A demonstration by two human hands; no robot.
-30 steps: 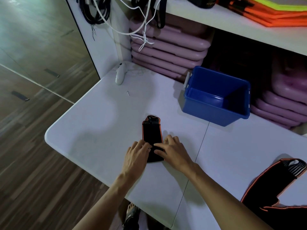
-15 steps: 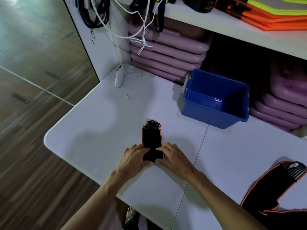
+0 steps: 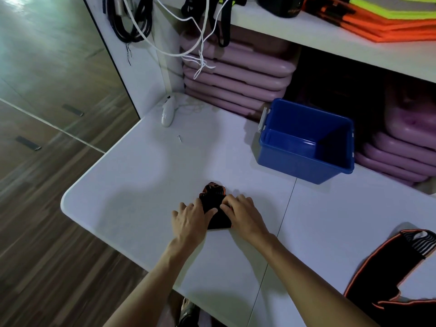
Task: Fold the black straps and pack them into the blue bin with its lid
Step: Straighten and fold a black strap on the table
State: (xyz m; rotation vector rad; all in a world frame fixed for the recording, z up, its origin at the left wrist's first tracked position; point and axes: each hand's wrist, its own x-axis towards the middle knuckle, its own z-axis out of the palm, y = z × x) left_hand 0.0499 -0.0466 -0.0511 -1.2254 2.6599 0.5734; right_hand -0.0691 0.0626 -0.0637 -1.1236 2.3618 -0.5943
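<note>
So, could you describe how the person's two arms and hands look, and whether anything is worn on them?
Both forearms are bare up to the frame edge: no sleeves show. The left hand and the right hand carry no gloves, and no rings, watch or bracelet can be seen. No markings are visible.

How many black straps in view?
2. One black strap lies partly folded between the left hand and right hand; one unfolded strap is at the table's right edge, partly out of frame. Others may lie outside the view.

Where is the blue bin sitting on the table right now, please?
In the head view, the blue bin stands open toward the table's far right, against the pink mats, beyond the right hand.
</note>
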